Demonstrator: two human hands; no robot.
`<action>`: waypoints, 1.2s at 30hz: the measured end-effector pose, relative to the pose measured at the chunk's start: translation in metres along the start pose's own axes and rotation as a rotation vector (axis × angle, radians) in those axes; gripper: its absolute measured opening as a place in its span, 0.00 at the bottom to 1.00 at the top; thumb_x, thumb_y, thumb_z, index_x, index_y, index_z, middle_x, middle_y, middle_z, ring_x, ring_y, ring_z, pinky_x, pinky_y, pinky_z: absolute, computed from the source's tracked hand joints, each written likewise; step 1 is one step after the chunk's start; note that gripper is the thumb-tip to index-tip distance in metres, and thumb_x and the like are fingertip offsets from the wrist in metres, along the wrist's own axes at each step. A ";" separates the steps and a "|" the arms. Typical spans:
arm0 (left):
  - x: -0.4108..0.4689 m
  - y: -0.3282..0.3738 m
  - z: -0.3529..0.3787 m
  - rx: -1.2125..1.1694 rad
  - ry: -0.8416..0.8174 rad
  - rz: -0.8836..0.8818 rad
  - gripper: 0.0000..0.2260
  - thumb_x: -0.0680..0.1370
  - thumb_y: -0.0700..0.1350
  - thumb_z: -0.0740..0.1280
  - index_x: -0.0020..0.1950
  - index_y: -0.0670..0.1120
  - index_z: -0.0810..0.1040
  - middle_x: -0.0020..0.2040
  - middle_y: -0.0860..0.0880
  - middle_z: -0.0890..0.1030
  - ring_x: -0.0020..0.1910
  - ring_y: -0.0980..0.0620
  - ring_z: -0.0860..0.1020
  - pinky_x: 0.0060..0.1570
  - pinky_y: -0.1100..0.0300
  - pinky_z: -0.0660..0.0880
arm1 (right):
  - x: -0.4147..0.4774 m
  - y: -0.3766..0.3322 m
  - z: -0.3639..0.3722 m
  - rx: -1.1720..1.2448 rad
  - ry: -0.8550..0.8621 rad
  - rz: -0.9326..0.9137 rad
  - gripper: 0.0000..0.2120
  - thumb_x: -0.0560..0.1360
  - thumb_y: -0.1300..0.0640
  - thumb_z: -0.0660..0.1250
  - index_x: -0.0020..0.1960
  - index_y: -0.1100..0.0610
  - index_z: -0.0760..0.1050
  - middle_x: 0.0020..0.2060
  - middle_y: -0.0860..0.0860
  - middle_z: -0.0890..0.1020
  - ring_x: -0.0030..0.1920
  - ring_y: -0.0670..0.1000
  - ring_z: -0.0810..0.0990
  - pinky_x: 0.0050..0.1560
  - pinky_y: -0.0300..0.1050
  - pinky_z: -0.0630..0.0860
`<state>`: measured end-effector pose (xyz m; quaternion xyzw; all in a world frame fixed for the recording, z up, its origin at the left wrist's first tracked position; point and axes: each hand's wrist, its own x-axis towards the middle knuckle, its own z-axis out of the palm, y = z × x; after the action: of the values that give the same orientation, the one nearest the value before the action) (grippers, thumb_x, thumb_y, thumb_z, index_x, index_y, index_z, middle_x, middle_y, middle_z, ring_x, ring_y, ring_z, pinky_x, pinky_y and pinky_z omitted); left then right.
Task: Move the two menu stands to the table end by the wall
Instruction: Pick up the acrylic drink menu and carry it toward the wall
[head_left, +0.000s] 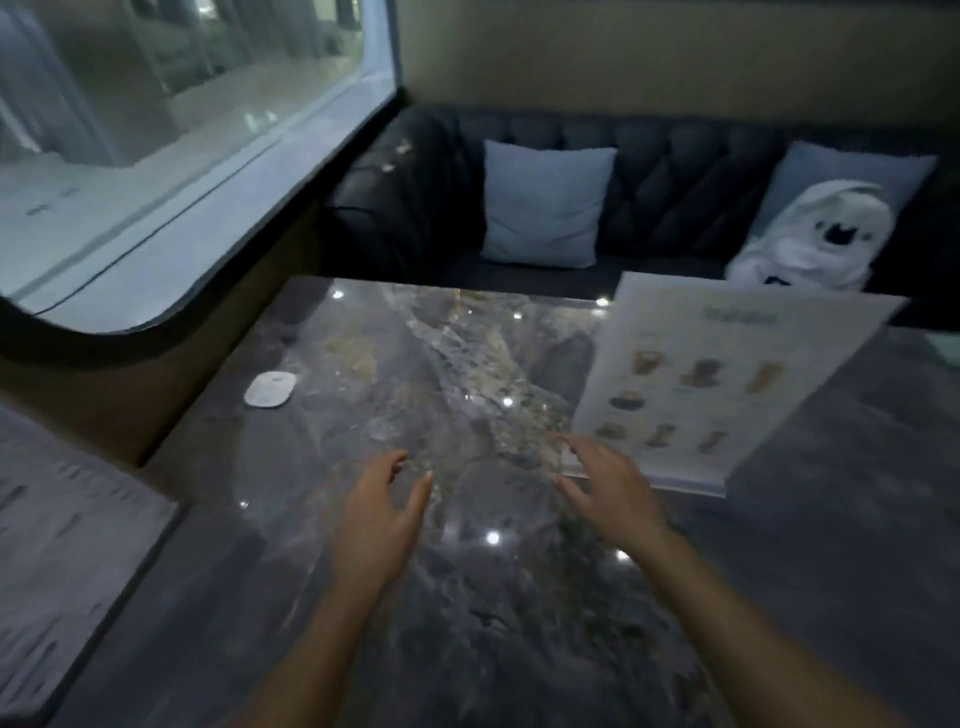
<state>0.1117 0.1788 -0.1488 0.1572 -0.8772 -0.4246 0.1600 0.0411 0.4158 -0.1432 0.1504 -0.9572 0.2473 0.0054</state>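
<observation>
Hovering hands (498, 499) — empty; menu stand (727, 384) beside

A glossy grey marble-look tabletop (415, 597) is seen; a clear acrylic menu stand (717, 379) holds matt printed paper; a dark tufted leather-look sofa (675, 182).

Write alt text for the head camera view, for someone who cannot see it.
Two bare hands hover open over a glossy marble table, the right hand reaching toward a menu stand with drink pictures at the right, the left hand empty. A small white device lies near the window-side edge; beyond are a dark sofa, a pale cushion and a white plush toy.
</observation>
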 end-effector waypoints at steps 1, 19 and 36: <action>0.001 0.009 0.011 -0.010 -0.025 0.022 0.14 0.72 0.47 0.70 0.56 0.45 0.76 0.52 0.43 0.80 0.51 0.48 0.78 0.52 0.58 0.70 | -0.007 0.013 -0.007 -0.006 0.009 0.047 0.23 0.74 0.50 0.65 0.66 0.56 0.68 0.62 0.57 0.77 0.61 0.58 0.75 0.60 0.50 0.69; 0.026 0.104 0.128 -0.103 -0.206 0.201 0.16 0.76 0.46 0.64 0.63 0.47 0.70 0.55 0.46 0.78 0.53 0.50 0.77 0.50 0.54 0.74 | -0.028 0.143 -0.084 0.302 0.360 0.526 0.16 0.75 0.55 0.63 0.61 0.60 0.69 0.56 0.62 0.79 0.51 0.61 0.79 0.50 0.51 0.74; 0.048 0.112 0.128 0.064 -0.236 0.301 0.06 0.79 0.47 0.56 0.49 0.46 0.69 0.41 0.44 0.80 0.40 0.43 0.79 0.38 0.42 0.75 | -0.002 0.128 -0.084 0.493 0.377 0.448 0.11 0.76 0.53 0.61 0.52 0.60 0.66 0.52 0.62 0.78 0.49 0.61 0.78 0.49 0.64 0.77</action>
<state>-0.0001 0.3137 -0.1275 -0.0219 -0.9165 -0.3832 0.1127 0.0004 0.5629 -0.1301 -0.1138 -0.8604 0.4884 0.0906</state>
